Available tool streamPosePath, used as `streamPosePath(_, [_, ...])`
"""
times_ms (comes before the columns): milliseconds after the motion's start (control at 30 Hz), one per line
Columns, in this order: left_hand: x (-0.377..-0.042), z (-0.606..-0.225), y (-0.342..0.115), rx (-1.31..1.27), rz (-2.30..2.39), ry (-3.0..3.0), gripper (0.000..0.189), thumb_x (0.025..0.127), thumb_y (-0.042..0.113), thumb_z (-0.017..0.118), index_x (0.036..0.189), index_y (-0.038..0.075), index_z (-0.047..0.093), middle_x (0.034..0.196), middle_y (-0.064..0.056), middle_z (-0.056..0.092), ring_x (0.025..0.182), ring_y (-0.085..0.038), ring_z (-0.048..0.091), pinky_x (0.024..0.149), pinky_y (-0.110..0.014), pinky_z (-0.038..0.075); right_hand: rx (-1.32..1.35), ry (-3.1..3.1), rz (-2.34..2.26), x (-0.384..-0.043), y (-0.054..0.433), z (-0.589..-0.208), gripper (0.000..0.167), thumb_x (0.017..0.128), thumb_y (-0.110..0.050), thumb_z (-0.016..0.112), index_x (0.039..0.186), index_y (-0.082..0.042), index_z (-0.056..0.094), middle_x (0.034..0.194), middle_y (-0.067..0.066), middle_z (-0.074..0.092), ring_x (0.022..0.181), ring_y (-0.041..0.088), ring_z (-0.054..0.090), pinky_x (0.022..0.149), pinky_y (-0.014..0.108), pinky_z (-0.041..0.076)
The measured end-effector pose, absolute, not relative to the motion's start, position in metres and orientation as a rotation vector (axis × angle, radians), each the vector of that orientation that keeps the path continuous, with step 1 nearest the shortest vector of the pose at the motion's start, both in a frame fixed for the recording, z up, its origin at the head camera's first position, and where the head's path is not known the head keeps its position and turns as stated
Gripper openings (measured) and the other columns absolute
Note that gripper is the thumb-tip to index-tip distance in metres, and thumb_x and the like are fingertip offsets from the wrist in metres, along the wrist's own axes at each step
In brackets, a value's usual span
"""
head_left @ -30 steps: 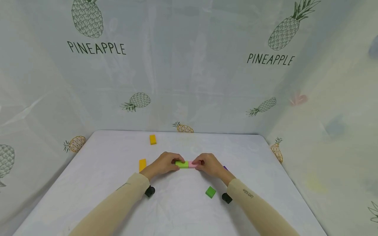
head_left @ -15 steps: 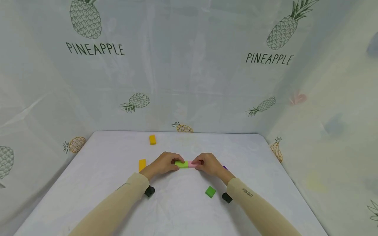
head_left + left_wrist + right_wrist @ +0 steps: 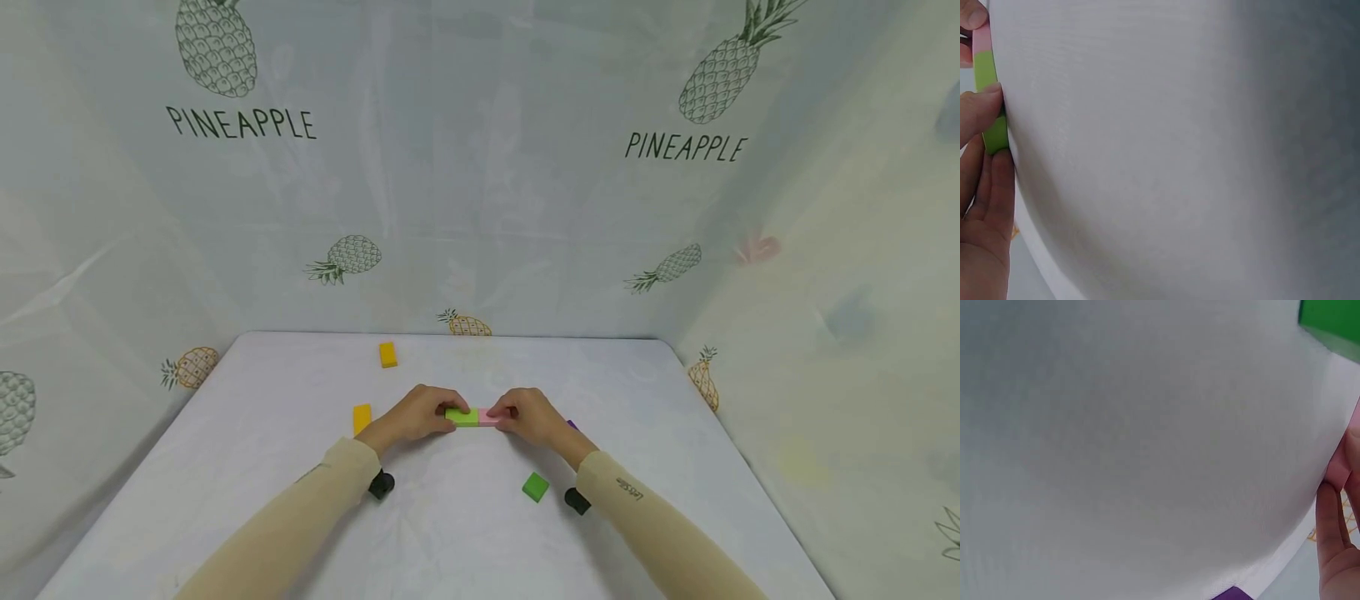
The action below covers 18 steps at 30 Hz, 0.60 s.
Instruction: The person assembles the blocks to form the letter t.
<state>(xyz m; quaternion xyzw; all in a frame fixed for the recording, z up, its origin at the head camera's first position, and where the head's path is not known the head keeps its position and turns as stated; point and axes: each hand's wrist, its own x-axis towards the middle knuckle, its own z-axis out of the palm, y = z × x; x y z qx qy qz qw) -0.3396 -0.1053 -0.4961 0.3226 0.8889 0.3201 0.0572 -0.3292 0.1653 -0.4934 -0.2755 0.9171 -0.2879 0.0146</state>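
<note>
A lime green block (image 3: 462,418) and a pink block (image 3: 486,417) lie end to end in one row on the white-covered table. My left hand (image 3: 422,413) grips the lime block at its left end, thumb on the near side and fingers over the far side. The pink block's right end is pinched by my right hand (image 3: 531,418), which hides part of it. In the left wrist view the thumb presses the lime block (image 3: 986,72), and the pink block (image 3: 982,39) meets its end. The right wrist view shows fingertips at the pink block (image 3: 1339,465).
Toward the near side, left of the right forearm, sits a green block (image 3: 536,487). A purple block (image 3: 572,425) is mostly hidden behind the right wrist. Two yellow blocks lie on the left, one (image 3: 362,419) by the left wrist and another (image 3: 387,355) near the back edge.
</note>
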Motion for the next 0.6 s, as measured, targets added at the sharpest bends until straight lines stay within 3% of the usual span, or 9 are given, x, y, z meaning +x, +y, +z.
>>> streamPosePath(300, [-0.3417, -0.4999, -0.1053, 0.995, 0.965, 2.687, 0.031, 0.093, 0.007, 0.082, 0.121, 0.020, 0.076, 0.114, 0.009, 0.075, 0.094, -0.014, 0.058, 0.088, -0.033, 0.051, -0.882, 2.793, -0.854, -0.3310, 0.1722, -0.4880, 0.024, 0.096, -0.005, 0.079, 0.117, -0.015, 0.082, 0.114, -0.002, 0.078, 0.101, 0.012, 0.067, 0.088, 0.028, 0.057])
streamPosePath(600, [-0.3442, -0.5027, -0.1042, 0.995, 0.972, 2.683, 0.031, 0.094, 0.008, 0.082, 0.120, 0.021, 0.076, 0.113, 0.010, 0.074, 0.093, -0.014, 0.058, 0.088, -0.033, 0.050, -0.880, 2.788, -0.864, -0.3351, 0.1750, -0.4883, 0.018, 0.095, -0.008, 0.081, 0.111, -0.016, 0.084, 0.110, -0.006, 0.079, 0.102, 0.012, 0.068, 0.090, 0.030, 0.058])
